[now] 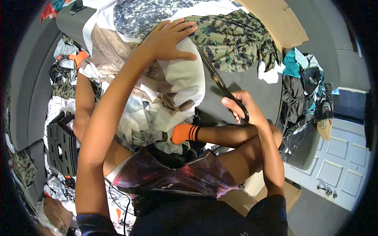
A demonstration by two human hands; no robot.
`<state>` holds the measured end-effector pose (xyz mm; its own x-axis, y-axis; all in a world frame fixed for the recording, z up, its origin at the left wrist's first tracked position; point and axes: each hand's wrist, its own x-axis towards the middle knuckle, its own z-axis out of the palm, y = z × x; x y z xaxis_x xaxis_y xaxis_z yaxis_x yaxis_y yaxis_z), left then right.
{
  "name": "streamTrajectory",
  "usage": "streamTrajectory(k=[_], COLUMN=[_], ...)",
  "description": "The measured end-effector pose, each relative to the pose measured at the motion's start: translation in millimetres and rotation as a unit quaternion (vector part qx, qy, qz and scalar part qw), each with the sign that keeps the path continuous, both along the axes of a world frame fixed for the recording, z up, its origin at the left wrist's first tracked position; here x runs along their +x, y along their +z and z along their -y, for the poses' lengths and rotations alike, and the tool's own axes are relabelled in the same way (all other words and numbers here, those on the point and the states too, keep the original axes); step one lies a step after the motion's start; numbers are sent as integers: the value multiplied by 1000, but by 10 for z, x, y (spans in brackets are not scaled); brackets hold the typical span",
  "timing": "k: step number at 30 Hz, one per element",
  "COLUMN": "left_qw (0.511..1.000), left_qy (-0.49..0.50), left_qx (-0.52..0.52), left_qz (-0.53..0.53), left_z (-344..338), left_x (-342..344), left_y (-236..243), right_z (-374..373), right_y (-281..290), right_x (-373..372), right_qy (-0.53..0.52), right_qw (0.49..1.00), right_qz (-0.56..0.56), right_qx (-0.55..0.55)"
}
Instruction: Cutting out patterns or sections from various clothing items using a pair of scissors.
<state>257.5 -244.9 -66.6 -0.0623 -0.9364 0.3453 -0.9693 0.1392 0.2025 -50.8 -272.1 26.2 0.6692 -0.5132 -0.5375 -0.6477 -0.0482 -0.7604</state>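
My left hand [167, 41] lies spread with its fingers apart on a broad sheet of fabric with white areas [185, 70]. A grey digital-camouflage area [138, 17] shows beyond the hand, and a brown-patterned area [106, 45] lies to its left. My right hand [249, 108] grips the black handles of a pair of scissors [215, 78]. The blades point up and left along the fabric's right edge, near a gathered green camouflage cloth [236, 43]; whether they touch fabric I cannot tell.
A grey cushioned surface [252, 86] lies beneath the cloth. Cardboard [283, 23] stands at the far right. Heaped clothes and scraps [301, 86] lie on the right, more fabric [65, 74] on the left. A black slotted plastic piece [62, 145] is beside my leg; a white door [330, 173] is lower right.
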Motion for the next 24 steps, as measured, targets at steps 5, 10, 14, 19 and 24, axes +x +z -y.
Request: streamTrajectory(k=[5,10,14,19,24], left_qw=[1000,1000,1000,999,1000], left_qy=[-4,-21,-10,-13,11], left_qx=[6,2,27,29,1], left_qz=[6,-3,11,-5,-2], left_z=[-10,36,15,6,-96], left_x=[-13,-10,5,-28,-56], left_y=[40,40,80,156,143], right_z=[23,49,31,11,50], right_y=[-19,-77,-1,30,-37], right_x=[-26,-71,-14,-39,-167], right_qy=[-1,-2,-4,8,16], right_qw=[1000,999,1000,999,999], right_qz=[2,26,18,23,30], right_qx=[-4,-30,-23,-33,10])
